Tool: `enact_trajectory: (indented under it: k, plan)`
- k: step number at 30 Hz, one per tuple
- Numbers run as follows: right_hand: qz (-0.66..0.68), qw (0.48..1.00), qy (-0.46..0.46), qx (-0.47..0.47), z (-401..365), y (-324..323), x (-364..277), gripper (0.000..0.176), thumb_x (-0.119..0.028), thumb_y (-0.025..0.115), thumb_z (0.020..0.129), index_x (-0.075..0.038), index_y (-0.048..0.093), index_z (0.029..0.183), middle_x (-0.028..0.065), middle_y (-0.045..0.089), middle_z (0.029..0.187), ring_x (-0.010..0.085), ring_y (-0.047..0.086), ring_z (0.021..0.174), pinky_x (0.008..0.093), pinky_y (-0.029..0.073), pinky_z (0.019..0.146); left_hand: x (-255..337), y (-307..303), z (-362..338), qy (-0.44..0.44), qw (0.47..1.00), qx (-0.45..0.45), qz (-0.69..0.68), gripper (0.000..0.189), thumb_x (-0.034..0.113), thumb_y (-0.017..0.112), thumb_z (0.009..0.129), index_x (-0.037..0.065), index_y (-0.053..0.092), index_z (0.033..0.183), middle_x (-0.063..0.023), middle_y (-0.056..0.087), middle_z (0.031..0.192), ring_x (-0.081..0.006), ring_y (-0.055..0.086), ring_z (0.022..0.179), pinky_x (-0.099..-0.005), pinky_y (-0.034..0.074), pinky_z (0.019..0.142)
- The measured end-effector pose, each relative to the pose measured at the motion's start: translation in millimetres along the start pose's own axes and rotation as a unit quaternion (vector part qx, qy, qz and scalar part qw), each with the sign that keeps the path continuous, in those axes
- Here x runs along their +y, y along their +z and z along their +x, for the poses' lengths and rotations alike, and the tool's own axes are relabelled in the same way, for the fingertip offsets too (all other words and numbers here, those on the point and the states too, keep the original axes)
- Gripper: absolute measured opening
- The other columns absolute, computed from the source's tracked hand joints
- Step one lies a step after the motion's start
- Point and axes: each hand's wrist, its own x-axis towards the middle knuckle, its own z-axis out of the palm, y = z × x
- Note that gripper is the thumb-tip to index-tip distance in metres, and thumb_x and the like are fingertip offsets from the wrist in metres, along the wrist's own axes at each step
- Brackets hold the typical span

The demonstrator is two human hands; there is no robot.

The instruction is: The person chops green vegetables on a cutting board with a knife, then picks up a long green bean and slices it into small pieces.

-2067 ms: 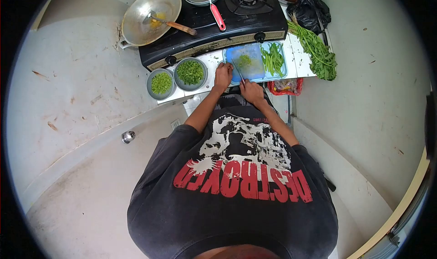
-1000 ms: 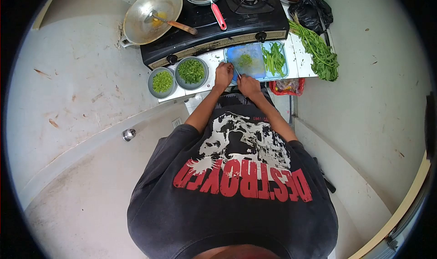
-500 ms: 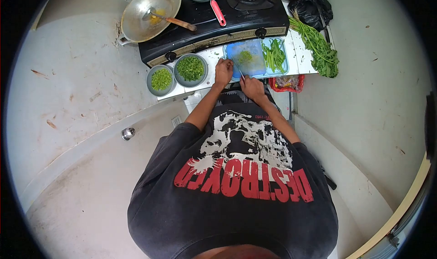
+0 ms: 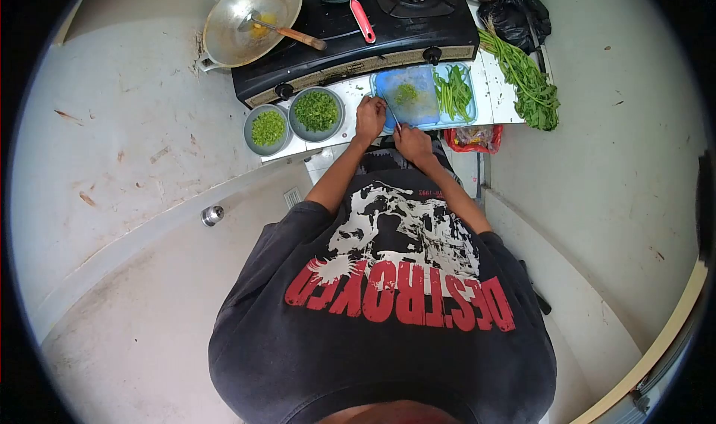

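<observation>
My right hand (image 4: 412, 143) is wrapped round the handle of a knife (image 4: 392, 112), its thin blade slanting up and left across the near left part of a blue cutting board (image 4: 421, 112). Beside the blade, my left hand (image 4: 370, 120) has its fingers drawn together at the board's left edge; what they pinch, if anything, is too small to make out. A little heap of chopped greens (image 4: 406, 93) lies on the board. Cut green stems and leaves (image 4: 454, 93) rest to its right in a light blue tray (image 4: 473, 111).
Left of the board stand a bowl of light green chopped pieces (image 4: 267, 128) and another of darker chopped greens (image 4: 316, 111). Behind is a gas stove (image 4: 350, 62) with a wok (image 4: 231, 32) and a red-handled pan (image 4: 362, 21). A leafy bunch (image 4: 526, 85) lies right, near a black bag (image 4: 514, 17).
The whole view has shifted slightly. Both hands stay at the near left of the board, the knife still in the right one, with only small finger and blade movement.
</observation>
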Motion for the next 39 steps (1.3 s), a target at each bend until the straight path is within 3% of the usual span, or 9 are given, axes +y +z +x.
enact_trajectory:
  k: [11,26,39]
  plan:
    - [0.014,1.0,-0.001,0.023,4,-2,-5,0.044,-0.04,0.047,0.1,0.001,0.063,0.099,0.0276,0.069,0.081,0.0452,0.069,0.078,0.0548,0.056,0.075,-3,3,1,0.005,1.0,0.012,-0.003,0.009,0.0,0.062,0.085,0.0,0.07,0.087,-0.0142,0.064,0.078,-0.0263,0.066,0.068,-0.0375,0.054,0.068]
    - [-0.002,1.0,0.006,-0.007,-11,-5,3,0.045,-0.04,0.046,0.1,0.002,0.063,0.1,0.0281,0.069,0.082,0.0448,0.07,0.078,0.054,0.057,0.074,8,-3,2,-0.025,0.999,0.007,-0.019,0.01,0.001,0.062,0.086,-0.001,0.072,0.086,-0.0179,0.069,0.079,-0.0278,0.07,0.071,-0.0375,0.055,0.068]
    - [0.002,1.0,-0.015,0.006,-3,-4,-4,0.043,-0.039,0.048,0.1,0.001,0.063,0.099,0.0269,0.069,0.079,0.0453,0.069,0.076,0.0549,0.056,0.073,0,0,-3,0.014,0.999,0.032,-0.003,0.009,0.0,0.063,0.083,-0.002,0.072,0.086,-0.0187,0.065,0.083,-0.0301,0.069,0.07,-0.0375,0.056,0.068]
